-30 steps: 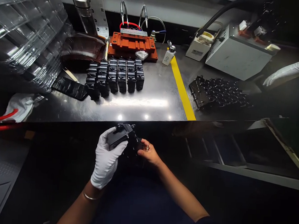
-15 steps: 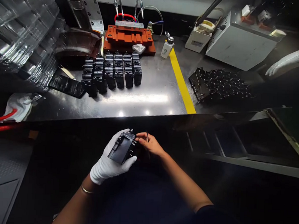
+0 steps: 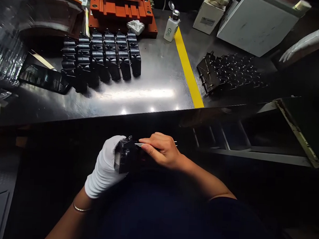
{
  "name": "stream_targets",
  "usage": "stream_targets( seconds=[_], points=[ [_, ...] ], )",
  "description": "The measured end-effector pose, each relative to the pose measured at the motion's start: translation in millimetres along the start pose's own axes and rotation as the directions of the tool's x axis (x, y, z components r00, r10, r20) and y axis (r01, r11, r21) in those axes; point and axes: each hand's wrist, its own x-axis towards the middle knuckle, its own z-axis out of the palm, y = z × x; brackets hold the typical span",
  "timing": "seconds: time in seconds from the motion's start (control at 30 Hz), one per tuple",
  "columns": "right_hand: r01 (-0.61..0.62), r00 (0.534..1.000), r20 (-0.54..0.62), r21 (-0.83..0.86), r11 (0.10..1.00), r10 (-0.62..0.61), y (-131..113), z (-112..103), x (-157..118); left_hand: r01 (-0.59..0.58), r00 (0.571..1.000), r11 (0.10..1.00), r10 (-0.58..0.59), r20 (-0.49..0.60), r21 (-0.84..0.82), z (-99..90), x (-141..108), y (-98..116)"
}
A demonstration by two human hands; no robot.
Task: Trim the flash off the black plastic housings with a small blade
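Note:
In front of the bench, my gloved left hand [image 3: 104, 166] is wrapped round a black moulded plastic part [image 3: 126, 155]. The part is turned so that its ribbed side faces right. My bare right hand [image 3: 163, 149] pinches a slim, pointed metal blade [image 3: 139, 144]. Its bright tip points left at the upper edge of the part; whether it touches cannot be made out. Thin ends of the tool stick out behind the hand. Rows of similar black plastic parts [image 3: 109, 57] stand on the metal bench [image 3: 150, 77].
An orange fixture [image 3: 122, 8] stands behind the rows, with a crumpled white wad on its base. A white dispenser bottle [image 3: 171, 28] with its lid up stands by yellow tape [image 3: 189, 69]. More black parts [image 3: 235, 71] lie beyond it. Another person's gloved hand [image 3: 297, 48] shows at right.
My left hand has turned the black part from its flat face to its ribbed side. My right hand has brought the blade up to the part's edge. The view has tipped downward.

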Motion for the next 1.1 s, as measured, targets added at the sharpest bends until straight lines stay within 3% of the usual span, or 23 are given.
stream_targets(
  seconds=[0.13, 0.4, 0.47, 0.6, 0.73, 0.87, 0.93, 1.1],
  points=[
    [-0.042, 0.998, 0.046, 0.081, 0.996, 0.038, 2, 2, -1, 0.017, 0.998, 1.0, -0.016, 0.054, -0.017, -2.5, 5, 4],
    [-0.241, 0.97, 0.038, 0.1, 0.965, 0.239, 13, 20, 1, 0.051, 0.998, 0.999, -0.051, 0.022, 0.007, 5.9, -2, -8],
    [-0.358, 0.934, 0.026, 0.07, 0.931, 0.357, 27, 26, 2, 0.011, 1.0, 1.0, -0.011, 0.01, -0.007, 4.2, -6, -5],
    [-0.588, 0.804, -0.041, 0.102, 0.802, 0.594, 49, 27, 5, -0.133, 0.99, 0.988, 0.136, 0.027, -0.079, -0.6, -8, 9],
    [-0.524, 0.847, 0.089, 0.31, 0.793, 0.524, 32, 16, 5, -0.202, 0.976, 0.974, 0.208, -0.058, 0.102, 0.9, -3, 9],
    [-0.526, 0.849, 0.197, 0.391, 0.755, 0.49, 4, 5, 5, -0.261, 0.963, 0.944, 0.269, -0.015, 0.2, 2.9, -1, 0],
    [-0.574, 0.818, 0.252, 0.406, 0.712, 0.517, -5, 3, 5, -0.261, 0.964, 0.942, 0.266, 0.005, 0.209, 2.6, -1, -1],
    [-0.733, 0.677, 0.488, 0.383, 0.562, 0.551, -16, 7, 12, -0.323, 0.946, 0.906, 0.307, 0.101, 0.272, -2.2, 0, -2]
  ],
)
